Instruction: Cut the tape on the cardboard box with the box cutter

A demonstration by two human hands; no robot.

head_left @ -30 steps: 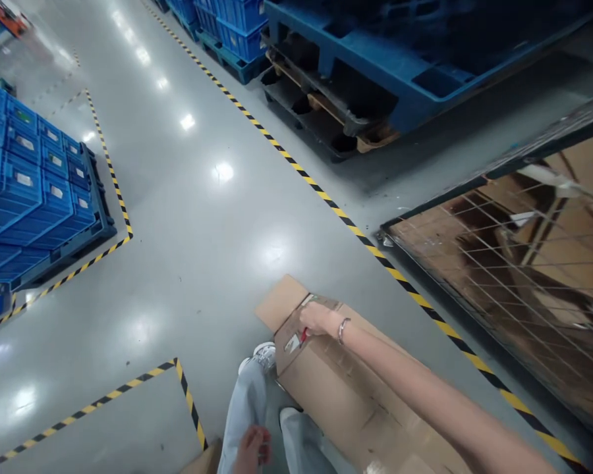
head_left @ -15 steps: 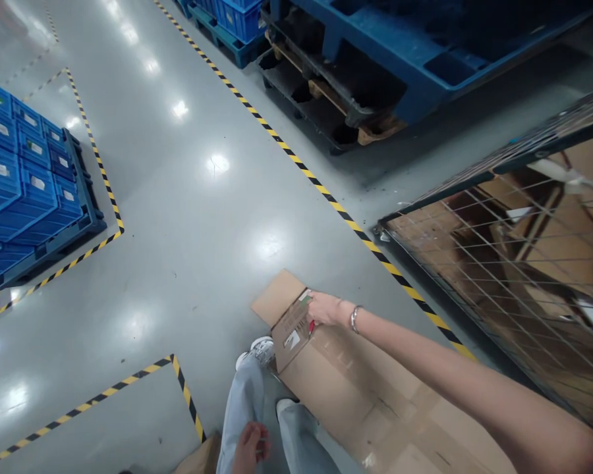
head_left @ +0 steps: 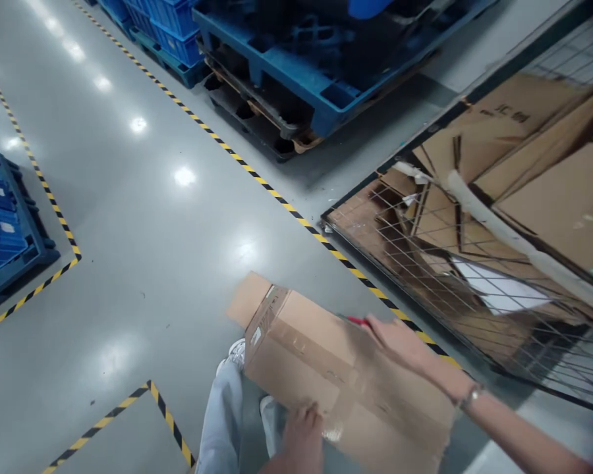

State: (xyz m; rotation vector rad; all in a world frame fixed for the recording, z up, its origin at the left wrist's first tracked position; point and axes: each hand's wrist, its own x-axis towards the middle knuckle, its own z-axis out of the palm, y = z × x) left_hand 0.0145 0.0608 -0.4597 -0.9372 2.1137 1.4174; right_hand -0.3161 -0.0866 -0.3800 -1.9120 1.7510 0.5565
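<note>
Red tool [head_left: 358,321] in R hand [head_left: 391,341] — mostly hidden, blurry, type unclr.

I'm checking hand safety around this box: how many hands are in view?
2: the left hand at the near edge of the box; the right hand, holding a red object, by its far edge.

This looks like a warehouse: stacked pallets [head_left: 296,78], blue crates [head_left: 178,49], striped floor tape [head_left: 277,194].

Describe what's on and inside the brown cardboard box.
Translucent tape crosses the top of the box, with the bare left hand at its near edge. The covered interior cannot be seen.
</note>
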